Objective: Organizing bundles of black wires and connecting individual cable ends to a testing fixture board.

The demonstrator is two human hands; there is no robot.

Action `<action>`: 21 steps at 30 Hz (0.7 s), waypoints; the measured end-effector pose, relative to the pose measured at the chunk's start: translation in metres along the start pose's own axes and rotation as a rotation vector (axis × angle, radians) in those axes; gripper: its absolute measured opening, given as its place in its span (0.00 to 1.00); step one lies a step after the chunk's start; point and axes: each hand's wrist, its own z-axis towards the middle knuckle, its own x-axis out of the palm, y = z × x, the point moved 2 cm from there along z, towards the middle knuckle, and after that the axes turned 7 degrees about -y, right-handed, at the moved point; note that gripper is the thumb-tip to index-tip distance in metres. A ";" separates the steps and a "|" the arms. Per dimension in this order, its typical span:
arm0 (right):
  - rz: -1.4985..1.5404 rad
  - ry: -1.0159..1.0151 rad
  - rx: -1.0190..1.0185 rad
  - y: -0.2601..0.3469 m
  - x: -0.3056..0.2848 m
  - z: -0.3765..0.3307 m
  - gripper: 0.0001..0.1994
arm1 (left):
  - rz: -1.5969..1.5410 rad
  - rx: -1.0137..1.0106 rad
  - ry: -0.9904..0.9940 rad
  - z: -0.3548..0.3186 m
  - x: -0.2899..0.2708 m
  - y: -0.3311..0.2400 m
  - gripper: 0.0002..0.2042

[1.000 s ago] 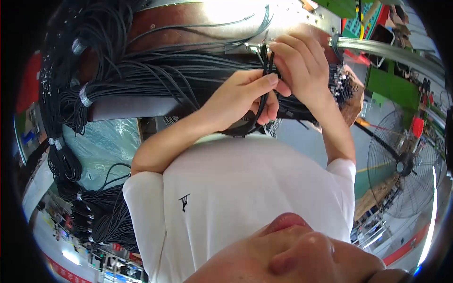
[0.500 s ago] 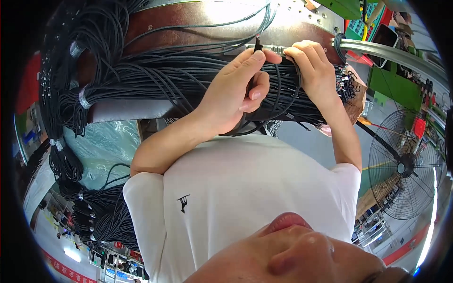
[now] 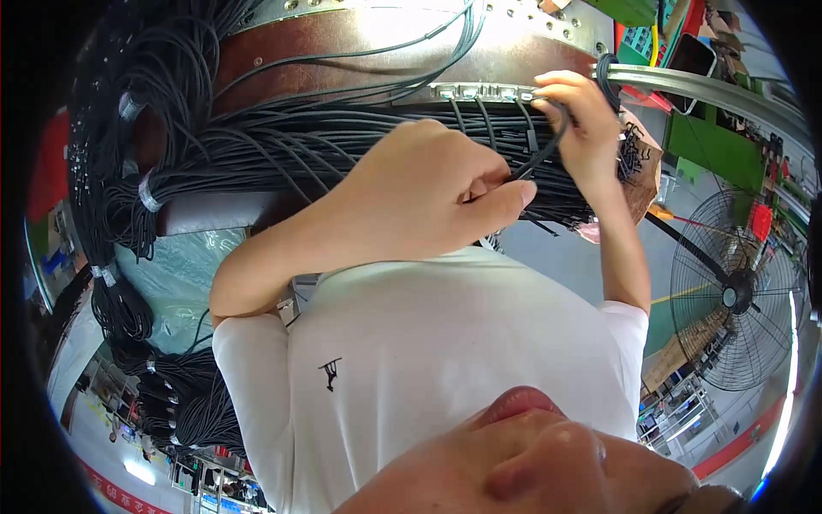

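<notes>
Black cable (image 3: 538,157): pinched between left hand (image 3: 428,206) and right hand (image 3: 582,128), fingers closed on it, over cable bundles (image 3: 282,146) draped across a brown bench (image 3: 360,51). Rightward: metal connector strip (image 3: 479,90), standing fan (image 3: 736,295), green workshop floor.

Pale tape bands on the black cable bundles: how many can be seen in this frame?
4 clear ones: an upper band, a middle band, a lower band at the left edge, and one on the bottom-left coil. Others may be hidden among the cables.
</notes>
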 end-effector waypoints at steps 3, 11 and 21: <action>0.083 0.048 0.116 -0.003 0.009 -0.002 0.08 | 0.056 -0.046 -0.081 -0.004 -0.007 0.009 0.14; 0.081 0.081 0.032 -0.009 0.015 -0.005 0.10 | -0.010 0.032 -0.393 0.008 -0.046 0.047 0.15; -0.206 0.208 -0.299 -0.003 -0.003 0.005 0.09 | -0.237 0.241 -0.365 0.119 -0.132 0.095 0.10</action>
